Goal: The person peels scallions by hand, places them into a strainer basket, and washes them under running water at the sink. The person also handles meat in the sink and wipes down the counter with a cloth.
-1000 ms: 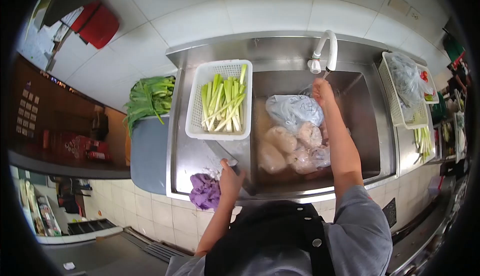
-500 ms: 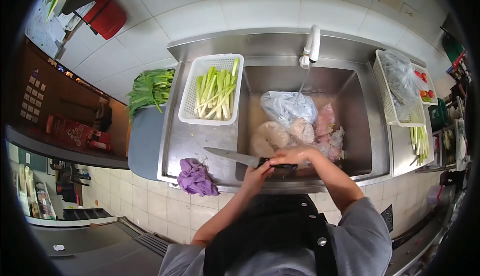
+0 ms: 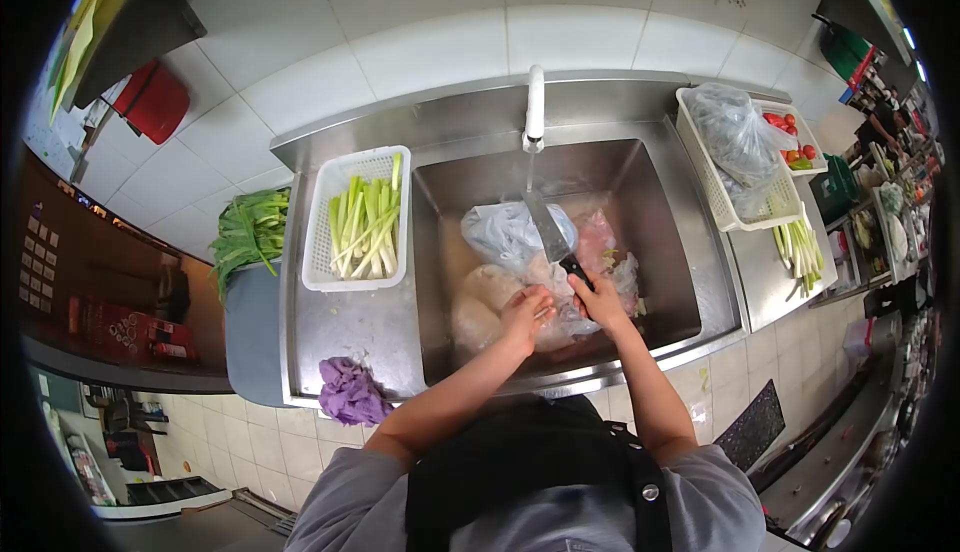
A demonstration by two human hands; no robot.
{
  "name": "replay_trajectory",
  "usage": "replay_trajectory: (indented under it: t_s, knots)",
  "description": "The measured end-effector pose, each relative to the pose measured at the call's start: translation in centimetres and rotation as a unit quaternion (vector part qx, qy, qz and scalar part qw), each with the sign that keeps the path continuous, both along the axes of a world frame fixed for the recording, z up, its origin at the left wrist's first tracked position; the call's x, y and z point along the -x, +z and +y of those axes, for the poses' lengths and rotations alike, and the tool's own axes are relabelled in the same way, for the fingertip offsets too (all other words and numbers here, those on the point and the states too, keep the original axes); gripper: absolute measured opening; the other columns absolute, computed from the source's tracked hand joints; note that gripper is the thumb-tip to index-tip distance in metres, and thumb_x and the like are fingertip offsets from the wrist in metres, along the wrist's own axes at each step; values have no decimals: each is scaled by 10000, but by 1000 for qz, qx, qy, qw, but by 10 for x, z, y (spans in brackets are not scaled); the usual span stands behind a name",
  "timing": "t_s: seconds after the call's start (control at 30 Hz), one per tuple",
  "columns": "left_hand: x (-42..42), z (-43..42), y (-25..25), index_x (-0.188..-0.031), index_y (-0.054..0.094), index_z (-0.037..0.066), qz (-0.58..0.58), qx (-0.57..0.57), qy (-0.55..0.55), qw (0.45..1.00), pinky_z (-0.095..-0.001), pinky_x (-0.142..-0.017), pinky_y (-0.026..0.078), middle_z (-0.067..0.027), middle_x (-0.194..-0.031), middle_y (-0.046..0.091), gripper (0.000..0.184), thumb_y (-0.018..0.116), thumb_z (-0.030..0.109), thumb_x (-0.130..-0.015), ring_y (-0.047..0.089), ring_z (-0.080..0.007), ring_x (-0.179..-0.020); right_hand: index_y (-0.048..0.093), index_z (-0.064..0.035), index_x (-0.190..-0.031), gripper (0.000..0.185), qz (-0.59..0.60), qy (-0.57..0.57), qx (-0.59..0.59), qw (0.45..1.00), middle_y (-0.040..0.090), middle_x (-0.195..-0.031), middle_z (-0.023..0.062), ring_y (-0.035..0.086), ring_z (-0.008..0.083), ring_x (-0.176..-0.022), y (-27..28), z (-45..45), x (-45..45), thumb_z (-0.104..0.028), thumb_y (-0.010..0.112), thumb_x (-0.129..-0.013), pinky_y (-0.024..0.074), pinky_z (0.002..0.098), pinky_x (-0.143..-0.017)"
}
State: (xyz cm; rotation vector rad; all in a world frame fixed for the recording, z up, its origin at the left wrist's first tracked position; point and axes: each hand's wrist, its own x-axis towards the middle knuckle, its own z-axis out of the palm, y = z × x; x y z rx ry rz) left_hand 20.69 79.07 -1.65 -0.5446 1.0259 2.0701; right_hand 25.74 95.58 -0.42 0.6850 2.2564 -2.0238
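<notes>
My right hand point(image 3: 602, 302) is wrapped around the black handle of a kitchen knife point(image 3: 547, 227). The blade points up and away, its tip in the thin water stream under the white faucet point(image 3: 536, 117). To the left, my left hand point(image 3: 528, 314) is loosely cupped above the sink, fingers slightly curled, with nothing visible in it. Below both hands, in the metal sink point(image 3: 655, 252), lie a tied whitish plastic bag point(image 3: 500, 232), a pale rounded lump point(image 3: 478, 307), and pink raw meat point(image 3: 595, 237) partly wrapped in clear plastic.
A white basket point(image 3: 312, 242) of cut leek stalks stands left of the sink, leafy greens point(image 3: 250, 227) beyond it. A purple cloth point(image 3: 352, 392) lies near the front edge. To the right are a basket point(image 3: 725, 217) with plastic bags, a tomato basket point(image 3: 815, 167) and green onions point(image 3: 797, 252).
The knife has swung from pointing left over the counter to pointing at the faucet, into the water. My left hand has come off the knife. The view has shifted right.
</notes>
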Motion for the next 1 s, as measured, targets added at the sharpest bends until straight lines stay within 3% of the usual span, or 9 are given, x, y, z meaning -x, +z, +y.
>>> replay_trajectory:
  t_s: [0.17,0.37,0.43,0.5,0.53,0.63,0.7,0.8,1.0]
  knots:
    - [42,-24,40,-1028,625,1,241,121,-38,962,-265,-802,500,-84,-979,642,233,592,202,-916,615,-161,-919,613,-31,-875,286,28,-32,-9,999,536,-552,3,456,66,-401,-2,-11,44,-312,586,-917,357,229,-378]
    - [98,-11,24,-1160,575,-43,349,93,-110,926,-275,-820,504,-101,-1009,636,367,575,240,-926,611,-163,-957,632,-45,-1039,287,50,-97,-63,992,578,-599,23,520,93,-463,-5,-32,60,-289,616,-889,415,253,-435]
    - [109,6,8,-1189,548,-46,347,119,-139,920,-281,-825,506,-106,-1032,624,404,583,255,-921,609,-163,-957,630,-64,-1111,315,55,-111,-116,986,607,-643,50,575,126,-522,-9,-33,57,-270,631,-873,460,275,-487]
    - [115,25,-1,-1218,520,-48,344,148,-164,913,-287,-831,509,-111,-1055,613,445,591,270,-916,607,-163,-957,597,-143,-1220,398,166,-129,-374,903,649,-791,116,638,213,-734,-11,-32,51,-229,649,-836,505,327,-643]
    - [121,33,-1,-1217,512,-46,309,138,-193,921,-293,-833,511,-116,-1076,601,452,598,275,-911,604,-166,-959,591,-189,-1239,432,109,-121,-354,921,605,-866,147,609,299,-801,9,-37,47,-140,654,-814,485,368,-709]
    - [144,59,-17,-1137,543,-23,272,85,-208,936,-314,-841,515,-119,-1047,610,362,611,244,-902,614,-182,-936,584,-204,-1250,484,39,-101,-417,903,552,-858,123,597,329,-795,25,-37,43,-125,687,-783,481,401,-700]
    - [164,74,-36,-1000,599,-5,223,42,-143,963,-311,-761,536,-80,-894,637,208,616,172,-892,626,-166,-828,541,-217,-1281,545,43,-91,-414,905,501,-881,126,577,364,-808,21,-30,44,-125,703,-769,473,430,-713]
    - [181,83,-5,-942,605,-10,233,60,-106,965,-311,-723,550,-97,-898,654,176,648,144,-868,654,-192,-792,483,-143,-1250,519,70,-122,-413,900,481,-1027,157,550,373,-908,10,-18,44,-119,695,-776,466,444,-754]
    - [235,93,-5,-950,586,-16,262,124,-87,953,-327,-660,558,-113,-892,662,208,679,137,-843,666,-217,-749,498,-71,-1171,480,100,-112,-376,914,490,-1044,179,526,400,-963,-12,20,34,-74,715,-743,451,450,-791]
